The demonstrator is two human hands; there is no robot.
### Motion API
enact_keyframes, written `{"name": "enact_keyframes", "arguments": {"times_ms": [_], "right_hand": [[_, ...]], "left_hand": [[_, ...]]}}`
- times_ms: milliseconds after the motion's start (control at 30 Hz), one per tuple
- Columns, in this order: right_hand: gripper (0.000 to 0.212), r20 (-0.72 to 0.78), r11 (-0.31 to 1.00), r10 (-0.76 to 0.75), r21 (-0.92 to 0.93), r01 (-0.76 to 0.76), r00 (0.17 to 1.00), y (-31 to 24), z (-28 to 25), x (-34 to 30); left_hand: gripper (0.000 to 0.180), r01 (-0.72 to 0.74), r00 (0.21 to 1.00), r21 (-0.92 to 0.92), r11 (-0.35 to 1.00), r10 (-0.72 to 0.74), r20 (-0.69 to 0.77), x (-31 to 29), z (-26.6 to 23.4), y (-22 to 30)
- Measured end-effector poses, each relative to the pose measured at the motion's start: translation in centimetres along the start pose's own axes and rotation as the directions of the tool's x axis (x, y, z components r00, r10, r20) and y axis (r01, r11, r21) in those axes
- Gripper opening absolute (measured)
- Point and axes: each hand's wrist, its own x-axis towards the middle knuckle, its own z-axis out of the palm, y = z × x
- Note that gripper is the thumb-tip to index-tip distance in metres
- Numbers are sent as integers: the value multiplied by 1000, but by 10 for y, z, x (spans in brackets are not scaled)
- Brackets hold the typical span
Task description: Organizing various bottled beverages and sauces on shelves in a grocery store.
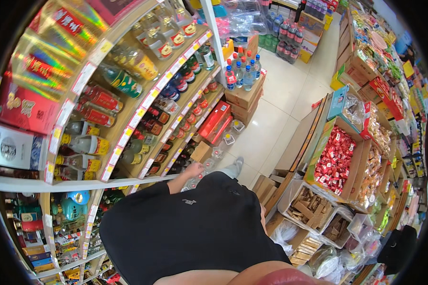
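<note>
My left hand (194, 169) hangs low beside the shelves, with its forearm coming out of a black short sleeve. It looks loosely curled, but its fingers are too small to read, and nothing held can be made out. Nearest to it are a small brown box (201, 152) and clear containers (217, 152) standing on the floor. Dark bottles (178, 164) fill the bottom shelf just left of the hand. On the right, only a sliver of my right arm (263, 217) shows past my black shirt (195, 228); the hand itself is hidden.
Bottle shelves (138, 114) run along my left. Soft-drink bottles (242, 73) top cartons at the shelf end, near a red box (215, 122). A tiled aisle (271, 118) leads ahead. To my right stand boxes of red-wrapped sweets (335, 159) and a bin of brown packets (309, 206).
</note>
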Motion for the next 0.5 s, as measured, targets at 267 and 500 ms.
{"name": "enact_keyframes", "arguments": {"times_ms": [267, 500], "right_hand": [[39, -179, 980, -34, -198, -2, 983, -140, -46, 25], [39, -133, 965, -35, -264, -1, 990, -335, -30, 27]], "left_hand": [[45, 169, 982, -89, 982, -160, 97, 143, -37, 97], [47, 198, 979, -258, 946, -205, 2, 241, -22, 100]]}}
